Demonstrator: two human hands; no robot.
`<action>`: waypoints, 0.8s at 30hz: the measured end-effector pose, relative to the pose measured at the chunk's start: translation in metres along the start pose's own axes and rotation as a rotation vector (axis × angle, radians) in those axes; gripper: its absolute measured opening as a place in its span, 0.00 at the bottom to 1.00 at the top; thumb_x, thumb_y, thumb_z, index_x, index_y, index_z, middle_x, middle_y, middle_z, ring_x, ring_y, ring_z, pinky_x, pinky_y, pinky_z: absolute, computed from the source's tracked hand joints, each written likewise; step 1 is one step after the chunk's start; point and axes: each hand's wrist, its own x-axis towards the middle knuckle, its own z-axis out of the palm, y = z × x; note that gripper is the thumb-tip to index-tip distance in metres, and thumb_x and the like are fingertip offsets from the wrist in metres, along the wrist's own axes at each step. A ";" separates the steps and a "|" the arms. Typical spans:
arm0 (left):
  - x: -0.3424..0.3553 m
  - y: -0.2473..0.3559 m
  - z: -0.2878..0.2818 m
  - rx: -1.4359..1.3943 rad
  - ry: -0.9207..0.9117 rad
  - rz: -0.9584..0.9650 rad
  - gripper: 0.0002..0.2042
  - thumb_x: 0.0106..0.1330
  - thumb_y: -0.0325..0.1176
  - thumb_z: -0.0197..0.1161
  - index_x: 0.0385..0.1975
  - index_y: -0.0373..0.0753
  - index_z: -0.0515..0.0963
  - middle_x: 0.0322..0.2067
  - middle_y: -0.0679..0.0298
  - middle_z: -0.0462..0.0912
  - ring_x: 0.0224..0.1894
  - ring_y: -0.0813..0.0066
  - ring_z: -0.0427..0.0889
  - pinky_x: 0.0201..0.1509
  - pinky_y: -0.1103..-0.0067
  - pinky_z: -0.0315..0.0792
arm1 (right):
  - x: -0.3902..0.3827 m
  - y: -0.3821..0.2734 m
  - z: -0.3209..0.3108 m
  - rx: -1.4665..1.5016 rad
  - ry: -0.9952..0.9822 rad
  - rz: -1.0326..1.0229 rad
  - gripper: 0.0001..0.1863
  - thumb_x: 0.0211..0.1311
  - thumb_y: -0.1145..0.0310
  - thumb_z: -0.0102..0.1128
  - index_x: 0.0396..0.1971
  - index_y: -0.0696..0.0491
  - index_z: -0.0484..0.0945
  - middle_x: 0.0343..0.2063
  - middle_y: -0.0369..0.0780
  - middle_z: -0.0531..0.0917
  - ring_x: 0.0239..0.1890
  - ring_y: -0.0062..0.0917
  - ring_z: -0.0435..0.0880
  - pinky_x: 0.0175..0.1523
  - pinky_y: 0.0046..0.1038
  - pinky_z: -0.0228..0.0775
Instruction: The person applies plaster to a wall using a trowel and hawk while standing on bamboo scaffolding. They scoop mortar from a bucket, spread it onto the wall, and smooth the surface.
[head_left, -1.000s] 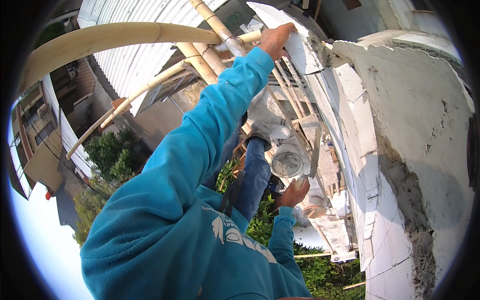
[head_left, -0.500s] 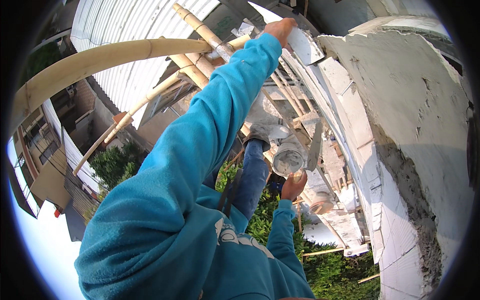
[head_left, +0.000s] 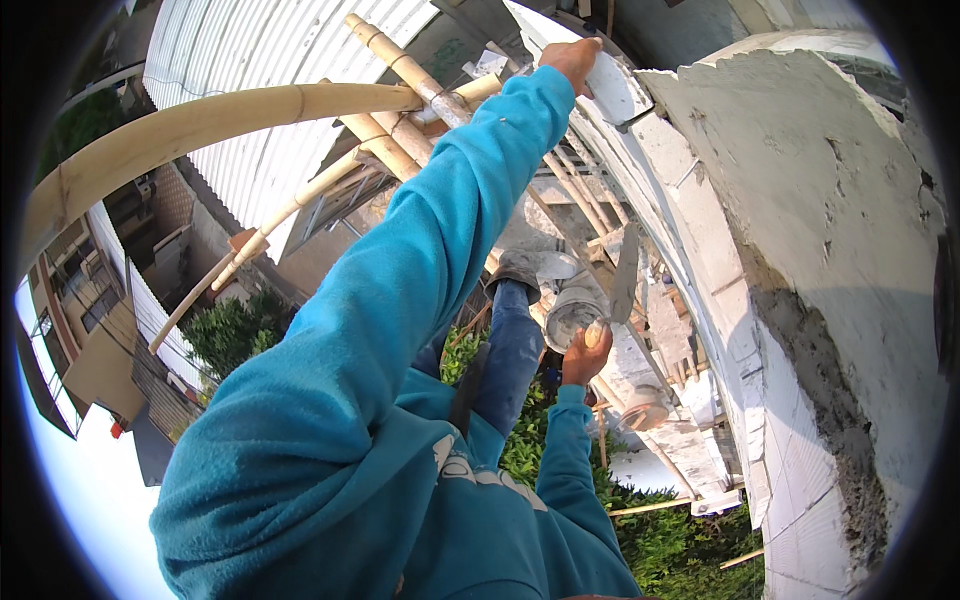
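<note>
My left hand (head_left: 572,64) is stretched far forward, its fingers curled over the edge of a pale slab (head_left: 617,90) at the top of the wall. Lower down, my right hand (head_left: 586,358) is closed round the light wooden handle of a trowel (head_left: 625,275), whose long grey blade points up and away. Just beyond that hand is a mortar-smeared bucket (head_left: 572,312) with grey material inside. The trowel blade appears beside the bucket's right rim; whether they touch, I cannot tell.
A rough plastered wall (head_left: 800,170) curves along the right. Bamboo poles (head_left: 240,105) cross at left and top, with scaffold planks and poles below. My boot (head_left: 516,272) is near the bucket. Another round container (head_left: 643,410), green plants (head_left: 670,545) and a corrugated roof (head_left: 240,60) show lower down.
My right hand and the trowel have risen slightly towards the bucket, and the handle has turned. My left hand has shifted a little to the right along the wall's edge.
</note>
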 end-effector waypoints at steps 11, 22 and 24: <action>-0.003 -0.008 0.015 0.234 0.269 -0.029 0.28 0.59 0.49 0.66 0.46 0.25 0.77 0.46 0.46 0.81 0.45 0.49 0.83 0.49 0.67 0.78 | 0.026 -0.022 0.009 -0.036 -0.002 0.020 0.28 0.53 0.69 0.66 0.53 0.63 0.69 0.51 0.53 0.74 0.56 0.48 0.72 0.61 0.41 0.63; 0.021 -0.018 -0.011 -0.018 -0.115 0.058 0.34 0.53 0.46 0.73 0.49 0.21 0.72 0.52 0.40 0.75 0.50 0.47 0.80 0.50 0.63 0.80 | 0.059 -0.086 -0.018 -0.011 -0.076 0.002 0.30 0.56 0.68 0.64 0.56 0.65 0.67 0.55 0.54 0.72 0.59 0.46 0.71 0.65 0.39 0.61; 0.026 -0.023 -0.021 -0.018 -0.219 0.104 0.37 0.53 0.45 0.73 0.52 0.19 0.67 0.52 0.37 0.73 0.50 0.45 0.80 0.49 0.60 0.80 | 0.062 -0.085 -0.019 -0.052 -0.054 -0.040 0.29 0.57 0.66 0.63 0.56 0.66 0.67 0.55 0.55 0.72 0.59 0.46 0.70 0.65 0.39 0.60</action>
